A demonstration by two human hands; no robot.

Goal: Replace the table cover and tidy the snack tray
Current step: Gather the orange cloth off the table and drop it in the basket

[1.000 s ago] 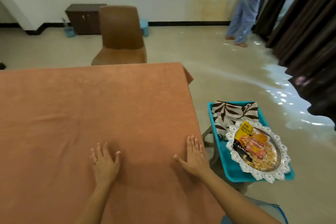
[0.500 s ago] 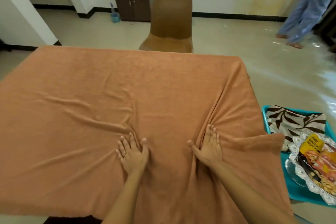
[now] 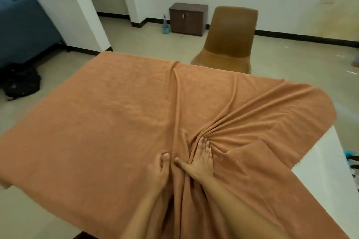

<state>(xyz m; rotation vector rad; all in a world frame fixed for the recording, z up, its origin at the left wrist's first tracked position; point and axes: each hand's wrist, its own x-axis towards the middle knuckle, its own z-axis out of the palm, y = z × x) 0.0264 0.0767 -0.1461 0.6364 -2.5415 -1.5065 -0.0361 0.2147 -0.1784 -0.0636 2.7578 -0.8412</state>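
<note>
Gathered tighter than half a second ago, the orange table cover (image 3: 116, 122) now bunches in deep folds toward the near middle of the white table (image 3: 326, 161), whose right side lies bare. The right hand (image 3: 202, 161) presses flat on the folds with straight fingers. The left hand (image 3: 158, 169) curls beside it, pinching cloth.

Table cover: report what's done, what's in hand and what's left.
Done: the orange cover is off the right edge, baring white tabletop. In hand: the left hand grips a fold and the right hand presses flat on the bunched cloth. Left, probably: clear it off, spread the replacement, tidy the snack tray, not clearly in view.
</note>
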